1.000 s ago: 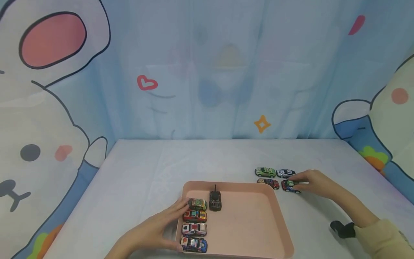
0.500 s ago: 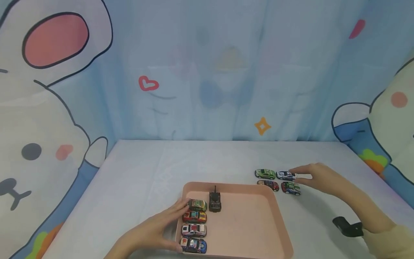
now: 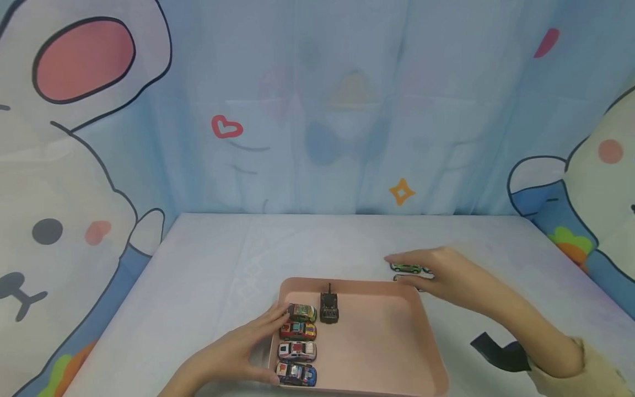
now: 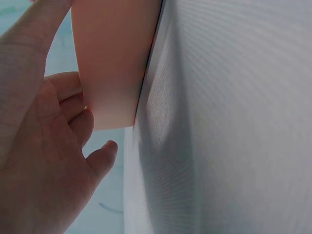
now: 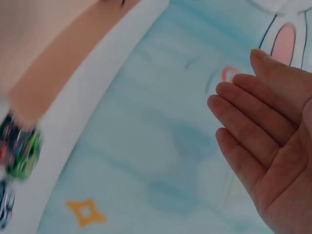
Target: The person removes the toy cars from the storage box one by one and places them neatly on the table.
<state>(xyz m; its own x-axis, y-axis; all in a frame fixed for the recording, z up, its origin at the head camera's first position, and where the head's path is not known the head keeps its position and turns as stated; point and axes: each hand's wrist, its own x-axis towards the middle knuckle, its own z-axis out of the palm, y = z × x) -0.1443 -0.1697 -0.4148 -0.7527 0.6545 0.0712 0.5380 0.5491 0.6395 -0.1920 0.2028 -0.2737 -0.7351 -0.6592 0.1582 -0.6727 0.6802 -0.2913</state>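
Here's the left hand (image 3: 235, 353), fingers spread along the tray's (image 3: 372, 353) left side, holding no car. Beyond the far right corner, the right hand (image 3: 453, 278), straight-fingered and gripping nothing, straddles the green car (image 3: 405, 268); a light, square pinch should suit.

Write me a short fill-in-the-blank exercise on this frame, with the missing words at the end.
1. The left hand touches the tray on its ____ side.
2. A column of ____ toy cars stands beside that hand.
3. The vehicle with a thin rod pointing toward the far rim is ____.
4. Between the thumb and forefinger of the right hand shows a mostly ____ car.

Missing words: left; four; black; green.
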